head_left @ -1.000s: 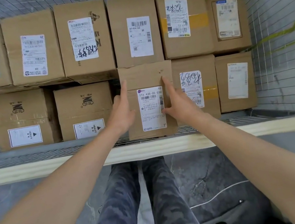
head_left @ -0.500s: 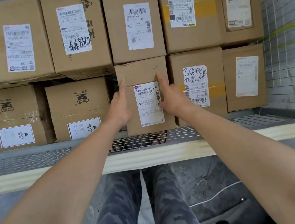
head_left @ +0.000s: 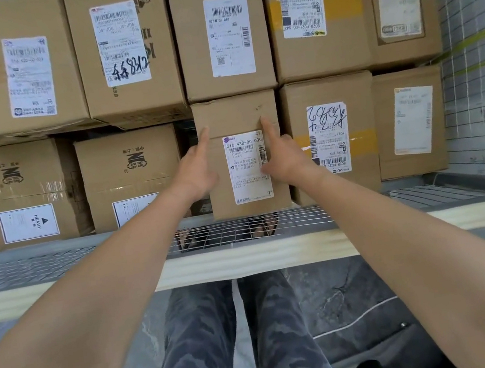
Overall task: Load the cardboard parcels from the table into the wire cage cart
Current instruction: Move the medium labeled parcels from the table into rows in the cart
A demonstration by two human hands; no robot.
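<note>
Left hand [head_left: 197, 172]: I see it grasping the parcel [head_left: 234, 114].
Right hand [head_left: 286, 157]: grasping it too.
Parcel: upright on wire floor [head_left: 304, 218].

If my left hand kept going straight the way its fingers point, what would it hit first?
Probably the lower edge of the upper box above the parcel that the left hand holds; depth is unclear.

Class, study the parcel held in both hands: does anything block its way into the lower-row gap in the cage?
Nothing visible does. The left hand and right hand hold the parcel, which stands in the gap between the logo box and the yellow-taped box. Behind it is hidden.
</note>
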